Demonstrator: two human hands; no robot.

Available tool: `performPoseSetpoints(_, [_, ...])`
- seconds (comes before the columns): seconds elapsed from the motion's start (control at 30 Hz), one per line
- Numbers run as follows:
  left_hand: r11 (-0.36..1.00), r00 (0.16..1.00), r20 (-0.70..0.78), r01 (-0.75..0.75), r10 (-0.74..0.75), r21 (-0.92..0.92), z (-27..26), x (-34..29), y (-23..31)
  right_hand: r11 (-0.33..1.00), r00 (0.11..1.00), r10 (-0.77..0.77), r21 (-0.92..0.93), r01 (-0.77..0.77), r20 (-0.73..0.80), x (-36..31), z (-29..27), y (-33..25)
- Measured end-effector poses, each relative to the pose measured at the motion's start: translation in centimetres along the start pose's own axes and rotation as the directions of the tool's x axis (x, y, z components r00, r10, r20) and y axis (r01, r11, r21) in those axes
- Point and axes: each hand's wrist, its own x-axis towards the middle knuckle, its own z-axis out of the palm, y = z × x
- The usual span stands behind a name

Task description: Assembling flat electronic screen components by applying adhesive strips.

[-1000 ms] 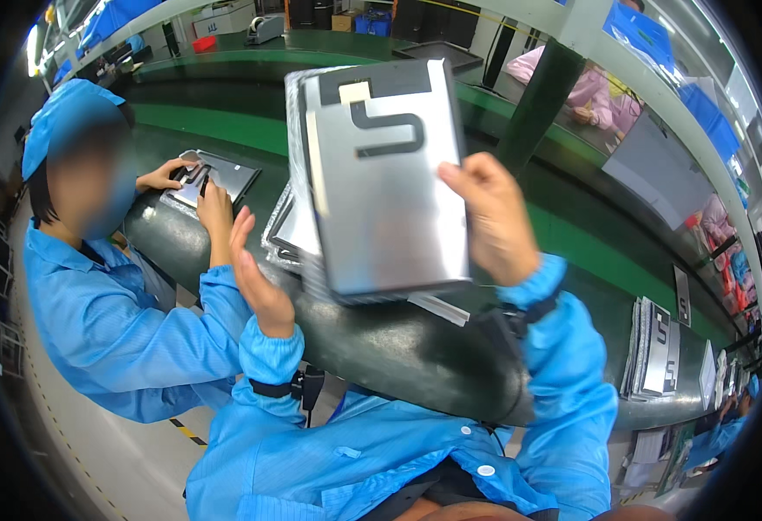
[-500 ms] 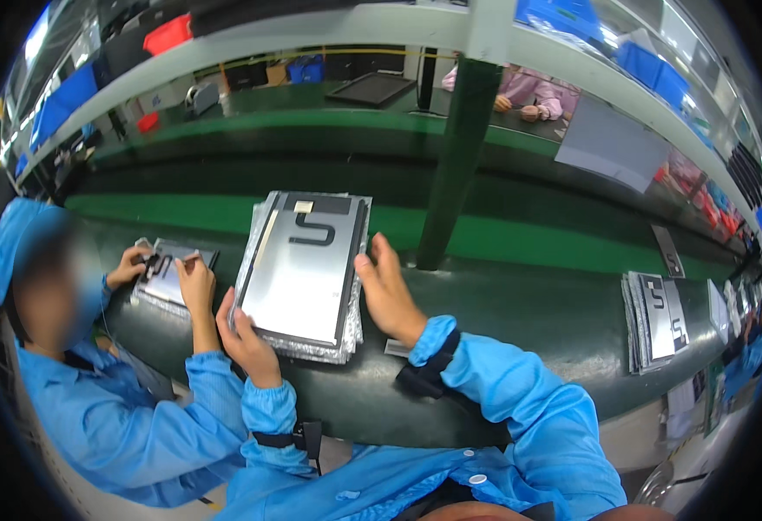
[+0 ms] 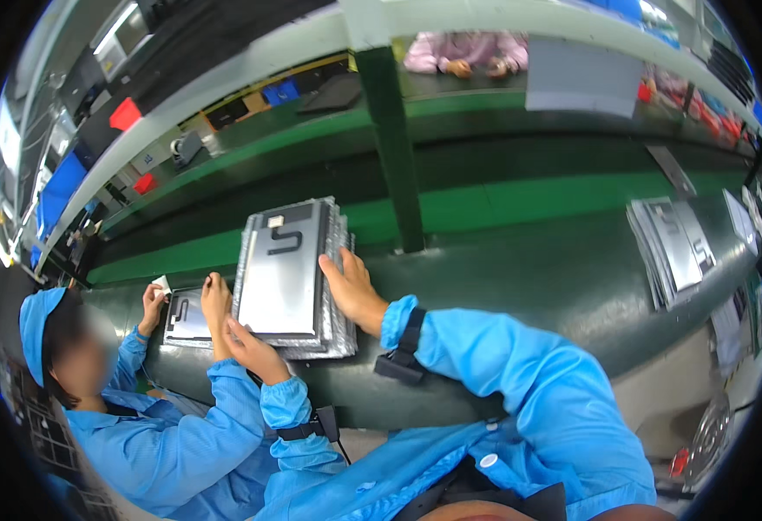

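Observation:
In front of me lies a pile of flat silver panels with bubbly clear wrap (image 3: 343, 326) at its edges. The top panel (image 3: 281, 273) has dark borders, a black S-shaped strip and a small pale tab near its far end. My right hand (image 3: 352, 291) is against the pile's right side, thumb on the top panel's edge and fingers stretched out. At the near left corner is my left hand (image 3: 255, 352), its fingers extended along the edge; part of their contact is hidden. Neither hand is wrapped around a panel.
At left, a co-worker in blue handles a similar panel (image 3: 188, 317), with a white piece (image 3: 162, 284) at one hand. Another panel pile (image 3: 672, 247) lies at right on the green bench (image 3: 502, 286). A green post (image 3: 390, 148) stands beyond my pile; a person in pink sits across.
My view has shifted. My right hand has closed in on the pile's right edge, its thumb now on the top panel. The co-worker's far hand has moved off their panel's face.

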Motion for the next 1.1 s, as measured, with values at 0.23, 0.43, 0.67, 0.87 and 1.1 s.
performPoseSetpoints(0.23, [0.718,0.712,0.222,-0.693,0.666,0.067,-1.8,-10.5,7.8,0.92,0.92,-0.392,-0.01,0.392,-0.022,-4.5,-17.3,1.9])
performPoseSetpoints(0.43, [0.831,-0.067,0.933,-0.436,0.353,-0.346,4.8,-14.4,12.0,0.939,0.948,-0.284,0.159,0.305,-0.142,-8.5,-29.0,3.1])
performPoseSetpoints(0.67, [0.682,-0.054,0.983,-0.713,0.173,-0.159,10.3,-14.3,7.8,0.958,0.984,-0.178,-0.231,0.172,-0.005,-9.0,-29.4,7.3])
performPoseSetpoints(0.87, [0.748,-0.071,0.985,-0.642,0.16,-0.168,13.8,-17.3,9.3,0.909,0.954,-0.299,-0.315,0.274,-0.033,-9.3,-30.1,8.1])
performPoseSetpoints(1.1, [0.832,-0.024,0.984,-0.529,0.179,-0.164,15.9,-22.1,8.3,0.892,0.945,-0.305,-0.311,0.328,0.12,-9.7,-30.8,7.2])
